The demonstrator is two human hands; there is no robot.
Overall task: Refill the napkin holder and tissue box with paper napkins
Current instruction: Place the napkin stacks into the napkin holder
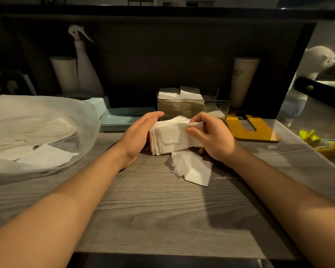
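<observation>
**Squaring a napkin stack before loading the holder**

Grey wood-grain counter (153, 209), dim light. Far left, a big translucent plastic bag (37, 117) lying open with the bulk supply of napkins (27, 132) inside. Behind it a pale teal tray (124, 118). At the back, centre, the clear acrylic napkin holder (191, 107): its left part is already packed with two upright bundles, the right part looks mostly empty. Yellow slotted lid (253, 128) lies flat just right of it, off the box.

Step in hand: evening up a napkin stack (172, 138) held on edge just in front of the holder. Left hand (141, 132) is flat, fingers straight, pressing the stack's left end. Right hand (211, 136) grips the right end, thumb and fingers pinching the top sheets. A few loose napkins (193, 169) lie on the counter just below the stack, touching it or nearly.

Next, likely: lift the stack, keep it squeezed so the sheets don't fan, drop it into the open right part. Needs both hands; the stray sheets still need gathering. Tissue box itself: can't tell which item it is.
</observation>
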